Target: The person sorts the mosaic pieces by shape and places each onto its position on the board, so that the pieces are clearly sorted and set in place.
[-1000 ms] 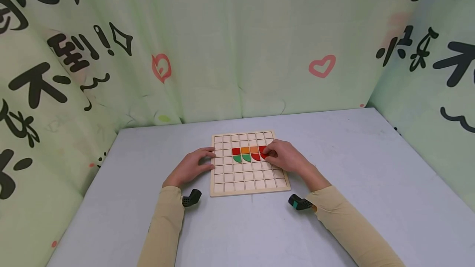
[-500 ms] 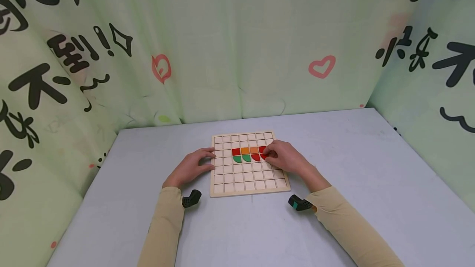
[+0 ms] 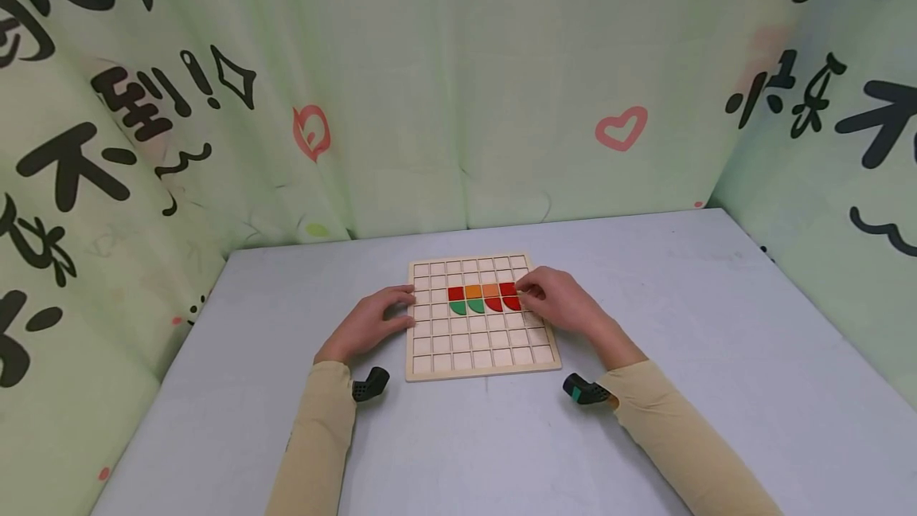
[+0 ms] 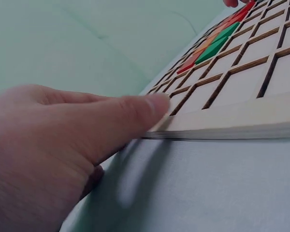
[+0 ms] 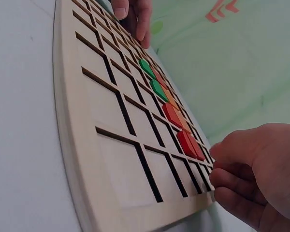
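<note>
A square wooden grid board point(image 3: 482, 376) lies on the table. Two rows of coloured pieces fill some of its cells. The back row has a red square point(image 3: 456, 293), two orange squares point(image 3: 481, 291) and a red square point(image 3: 507, 289); in front sit two green quarter-circles point(image 3: 467, 306) and two red quarter-circles point(image 3: 503, 304). My left hand point(image 3: 367, 323) touches the board's left edge, thumb point(image 4: 140, 112) straight at the rim. Just right of the red pieces, my right hand point(image 3: 562, 305) hovers over the board with loosely bent fingers; nothing shows between its fingertips in the right wrist view.
The white table point(image 3: 458, 444) reaches back to a pale green curtain point(image 3: 458, 86) with black lettering and red hearts. Curtains also close off both sides. A black wrist camera point(image 3: 370, 383) sits on the left wrist, another wrist camera point(image 3: 583, 389) on the right.
My right hand has drawn back slightly to the right, off the rightmost red quarter-circle, which now shows more fully in its cell. My left hand and the board have stayed put.
</note>
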`<state>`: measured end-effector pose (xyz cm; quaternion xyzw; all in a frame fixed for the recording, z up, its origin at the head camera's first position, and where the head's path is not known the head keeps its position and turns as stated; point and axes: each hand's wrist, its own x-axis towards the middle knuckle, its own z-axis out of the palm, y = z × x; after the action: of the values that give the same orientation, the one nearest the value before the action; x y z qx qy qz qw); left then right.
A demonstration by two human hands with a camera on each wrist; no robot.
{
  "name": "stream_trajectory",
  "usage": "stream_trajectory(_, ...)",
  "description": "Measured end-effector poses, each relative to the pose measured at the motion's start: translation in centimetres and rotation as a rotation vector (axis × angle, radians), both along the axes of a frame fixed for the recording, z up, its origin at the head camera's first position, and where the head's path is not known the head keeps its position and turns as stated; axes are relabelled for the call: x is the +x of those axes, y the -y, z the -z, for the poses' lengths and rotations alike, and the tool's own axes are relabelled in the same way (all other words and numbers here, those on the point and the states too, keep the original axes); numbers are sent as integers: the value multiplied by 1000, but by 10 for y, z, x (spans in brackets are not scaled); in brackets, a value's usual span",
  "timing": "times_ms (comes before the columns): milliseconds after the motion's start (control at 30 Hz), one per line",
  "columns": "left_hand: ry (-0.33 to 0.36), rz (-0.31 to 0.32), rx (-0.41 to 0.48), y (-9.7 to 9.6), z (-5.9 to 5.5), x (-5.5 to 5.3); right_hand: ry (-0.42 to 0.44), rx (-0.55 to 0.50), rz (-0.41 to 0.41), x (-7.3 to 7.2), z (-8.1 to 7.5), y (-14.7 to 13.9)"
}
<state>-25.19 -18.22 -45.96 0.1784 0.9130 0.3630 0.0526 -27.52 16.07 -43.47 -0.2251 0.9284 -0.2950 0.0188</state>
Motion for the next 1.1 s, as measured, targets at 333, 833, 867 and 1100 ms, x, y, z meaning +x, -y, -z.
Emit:
stream_trajectory(333,-14,-248,-79,8,-11,-12,-16,140,222,-15,-12,-27)
stream_trajectory(833,41,-247,-414,54,-12,-52,-8,414,225,-56,-3,-59)
stream_trajectory(867,49,-245,-411,56,-11,-52,-2,404,219,-56,-2,-58)
stream_trajectory(1100,64,-227,-399,59,-6,-49,-41,302,117,-45,4,-41)
